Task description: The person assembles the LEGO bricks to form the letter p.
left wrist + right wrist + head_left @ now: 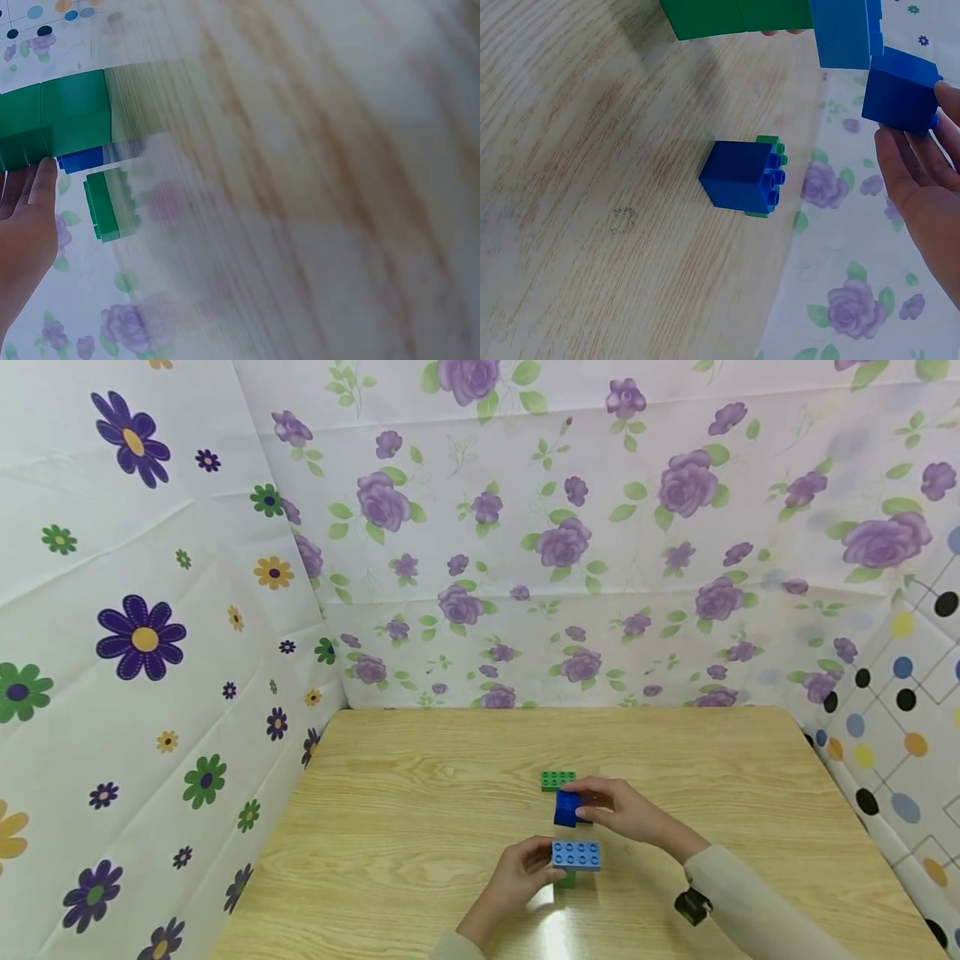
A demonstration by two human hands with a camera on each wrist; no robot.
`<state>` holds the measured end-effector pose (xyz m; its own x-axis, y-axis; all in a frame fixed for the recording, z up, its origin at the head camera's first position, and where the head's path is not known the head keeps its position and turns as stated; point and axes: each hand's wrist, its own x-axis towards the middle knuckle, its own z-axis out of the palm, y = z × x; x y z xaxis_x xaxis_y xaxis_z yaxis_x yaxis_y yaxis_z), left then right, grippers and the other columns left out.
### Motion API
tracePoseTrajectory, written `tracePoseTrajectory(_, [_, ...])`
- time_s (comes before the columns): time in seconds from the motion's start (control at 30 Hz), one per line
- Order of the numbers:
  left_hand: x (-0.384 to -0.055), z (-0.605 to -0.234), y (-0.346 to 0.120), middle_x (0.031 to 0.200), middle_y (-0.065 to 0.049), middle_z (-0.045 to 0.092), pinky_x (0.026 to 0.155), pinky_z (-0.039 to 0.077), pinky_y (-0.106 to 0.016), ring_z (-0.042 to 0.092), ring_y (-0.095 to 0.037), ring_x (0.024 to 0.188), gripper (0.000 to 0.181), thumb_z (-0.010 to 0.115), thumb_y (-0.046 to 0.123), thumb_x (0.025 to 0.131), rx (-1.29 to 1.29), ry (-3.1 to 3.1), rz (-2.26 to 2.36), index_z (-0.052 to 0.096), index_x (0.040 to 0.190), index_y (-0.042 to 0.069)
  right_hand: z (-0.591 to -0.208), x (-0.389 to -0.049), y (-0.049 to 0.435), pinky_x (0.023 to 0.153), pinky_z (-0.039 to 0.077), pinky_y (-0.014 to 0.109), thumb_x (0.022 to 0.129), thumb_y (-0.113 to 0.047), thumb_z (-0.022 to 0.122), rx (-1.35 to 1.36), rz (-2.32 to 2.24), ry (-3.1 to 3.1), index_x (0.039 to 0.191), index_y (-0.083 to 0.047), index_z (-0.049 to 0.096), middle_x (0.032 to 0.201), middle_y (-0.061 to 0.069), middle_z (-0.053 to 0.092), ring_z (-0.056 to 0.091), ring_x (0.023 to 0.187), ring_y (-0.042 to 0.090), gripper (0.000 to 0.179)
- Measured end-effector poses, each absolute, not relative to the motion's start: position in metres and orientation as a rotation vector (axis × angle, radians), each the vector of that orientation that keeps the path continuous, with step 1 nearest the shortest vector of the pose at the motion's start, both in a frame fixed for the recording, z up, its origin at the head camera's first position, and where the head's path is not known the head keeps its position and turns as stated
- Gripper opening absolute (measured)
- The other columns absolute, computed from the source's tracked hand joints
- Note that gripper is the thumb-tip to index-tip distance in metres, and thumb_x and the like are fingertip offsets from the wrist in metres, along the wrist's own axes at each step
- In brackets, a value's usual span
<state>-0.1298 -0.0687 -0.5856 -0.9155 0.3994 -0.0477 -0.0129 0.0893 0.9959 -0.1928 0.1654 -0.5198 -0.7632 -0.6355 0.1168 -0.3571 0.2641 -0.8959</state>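
My left hand (517,877) grips a stack of toy building blocks from its left side. The stack has green blocks (739,16) below and a light blue block (576,855) with round studs on top. In my right hand (618,810) a dark blue block (901,91) is pinched between thumb and fingers, raised and tilted just beyond the stack. Close to that hand, a second dark blue block (739,174) stands on the table, partly hidden in the head view. A green studded block (558,780) lies farther back.
The light wooden table (420,793) meets a flower-printed cloth (480,552) at its far edge. Patterned cloths also hang at left and right. A dark device (693,906) is worn at the right wrist, over a pale sleeve.
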Motion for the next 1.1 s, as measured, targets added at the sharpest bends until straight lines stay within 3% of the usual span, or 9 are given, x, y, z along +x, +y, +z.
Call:
tracePoseTrajectory(0.43, [-0.129,-0.584,-0.068,0.116,-0.006,0.065,0.099,0.049,-0.026,0.06,-0.02,0.114,0.034,0.073,0.006,0.085,0.392,2.068,1.904,0.064,0.118,0.005,-0.513,-0.178,0.164,0.094,0.052,0.027,0.098,-0.014,0.057,-0.984,-1.551,2.225,0.134,-0.006,0.053,0.128,0.013,0.057,0.06,0.112,0.02,0.037])
tracePoseTrajectory(0.7, [-0.126,-0.578,-0.068,0.117,-0.011,0.066,0.101,0.048,-0.03,0.059,-0.024,0.115,0.035,0.072,0.002,0.085,0.415,2.068,1.922,0.063,0.119,0.003,-0.512,-0.17,0.165,0.096,0.052,0.038,0.098,-0.014,0.058,-0.986,-1.571,2.194,0.135,-0.011,0.054,0.133,0.016,0.054,0.058,0.114,0.016,0.037])
tracePoseTrajectory(0.93, [-0.128,-0.585,-0.069,0.119,-0.008,0.065,0.1,0.048,-0.026,0.059,-0.019,0.116,0.036,0.072,0.006,0.085,0.424,2.067,1.904,0.063,0.12,0.005,-0.516,-0.166,0.166,0.095,0.052,0.029,0.098,-0.014,0.057,-0.974,-1.558,2.192,0.134,-0.003,0.053,0.132,0.015,0.056,0.058,0.114,0.016,0.038])
tracePoseTrajectory(1.1, [-0.129,-0.585,-0.069,0.12,-0.007,0.065,0.1,0.048,-0.025,0.059,-0.02,0.116,0.036,0.072,0.008,0.085,0.408,2.076,1.888,0.063,0.12,0.007,-0.516,-0.163,0.167,0.095,0.053,0.032,0.098,-0.01,0.057,-1.029,-1.575,2.161,0.134,-0.002,0.053,0.132,0.018,0.055,0.057,0.115,0.015,0.037])
